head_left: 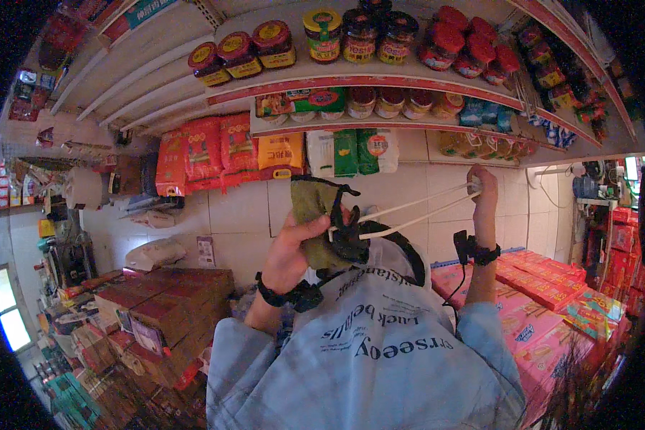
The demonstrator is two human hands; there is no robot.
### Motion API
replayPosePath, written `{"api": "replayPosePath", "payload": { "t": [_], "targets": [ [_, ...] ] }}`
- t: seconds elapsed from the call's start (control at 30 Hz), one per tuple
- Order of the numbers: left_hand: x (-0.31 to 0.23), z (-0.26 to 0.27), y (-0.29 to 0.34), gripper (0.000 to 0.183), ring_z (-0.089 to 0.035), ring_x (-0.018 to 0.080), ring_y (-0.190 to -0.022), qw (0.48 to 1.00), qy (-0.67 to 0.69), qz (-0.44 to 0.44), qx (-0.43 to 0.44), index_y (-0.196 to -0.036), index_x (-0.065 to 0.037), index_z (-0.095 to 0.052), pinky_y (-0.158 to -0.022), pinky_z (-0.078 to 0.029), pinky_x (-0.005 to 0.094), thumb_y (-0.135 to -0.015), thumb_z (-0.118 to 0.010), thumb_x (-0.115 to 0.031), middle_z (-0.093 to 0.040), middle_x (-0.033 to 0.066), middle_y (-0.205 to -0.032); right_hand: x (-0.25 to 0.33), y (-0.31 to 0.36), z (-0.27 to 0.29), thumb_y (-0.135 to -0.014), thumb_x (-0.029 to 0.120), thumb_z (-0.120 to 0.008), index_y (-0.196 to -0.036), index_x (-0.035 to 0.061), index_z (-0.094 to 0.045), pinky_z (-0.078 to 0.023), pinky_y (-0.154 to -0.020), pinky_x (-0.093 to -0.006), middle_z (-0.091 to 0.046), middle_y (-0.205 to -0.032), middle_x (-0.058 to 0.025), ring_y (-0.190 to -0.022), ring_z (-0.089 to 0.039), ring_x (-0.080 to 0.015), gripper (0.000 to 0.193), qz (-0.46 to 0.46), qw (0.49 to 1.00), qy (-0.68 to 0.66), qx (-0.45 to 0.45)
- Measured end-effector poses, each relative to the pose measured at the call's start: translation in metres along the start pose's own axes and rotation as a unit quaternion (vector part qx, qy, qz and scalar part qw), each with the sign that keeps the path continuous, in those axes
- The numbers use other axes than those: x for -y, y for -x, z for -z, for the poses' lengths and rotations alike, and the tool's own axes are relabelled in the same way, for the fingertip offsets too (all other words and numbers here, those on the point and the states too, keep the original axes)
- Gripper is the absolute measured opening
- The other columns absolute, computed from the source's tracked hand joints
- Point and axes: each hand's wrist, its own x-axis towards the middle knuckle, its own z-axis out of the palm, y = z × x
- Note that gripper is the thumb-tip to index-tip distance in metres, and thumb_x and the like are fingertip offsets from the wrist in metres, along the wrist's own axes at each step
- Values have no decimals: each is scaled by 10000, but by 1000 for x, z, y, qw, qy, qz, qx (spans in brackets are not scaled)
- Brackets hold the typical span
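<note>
My left hand (294,247) is closed on an olive-green cloth item (314,204) with black edging and a dark cord. Its exact kind I cannot tell. Out to the right, my right hand (483,183) is closed on the end of a white cord (416,205). Two taut strands of that cord run from the dark middle of the cloth item to my right fingers. The cloth item is in front of my chest, just above my light blue shirt (387,344). Black bands with small devices sit on both wrists.
Ahead are shelves (301,80) with jars (322,34) and red packets (221,152). Brown cartons (172,304) are stacked at my left. At my right lie red and pink boxes (530,308). Pale tiles (423,172) cover the surface beyond my hands.
</note>
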Motion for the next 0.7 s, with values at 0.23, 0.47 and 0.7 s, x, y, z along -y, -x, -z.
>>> {"api": "replayPosePath", "payload": {
  "t": [0.23, 0.47, 0.7],
  "targets": [
    [12, 11, -5, 266, -472, 160, -817, 995, 76, -51, 48, -957, -13, -474, -747, -391, 275, -783, -555, -196, -495, 68, -848, 0, -2, -9, -806, 357, -440, -670, 121, -502, -230, -403, -201, -440, -570, 40, -464, -357, -45, 278, -85, 996, -18, 22],
    [6, -3, -12, 259, -475, 161, -798, 995, 64, -59, 57, -944, -12, -479, -731, -396, 269, -786, -552, -204, -498, 73, -837, -58, 1, -20, -805, 342, -452, -731, 119, -509, -300, -433, -213, -469, -629, 1, -539, -398, -68, 242, -313, 912, -136, 228],
    [6, -2, -13, 264, -514, 189, -813, 998, 54, -15, -9, -983, 4, -475, -727, -426, 293, -817, -509, -198, -537, 106, -872, -9, 2, -18, -810, 312, -421, -638, 132, -480, -170, -360, -188, -385, -522, 48, -404, -310, -27, 256, -102, 989, -103, -5]
  ]
}}
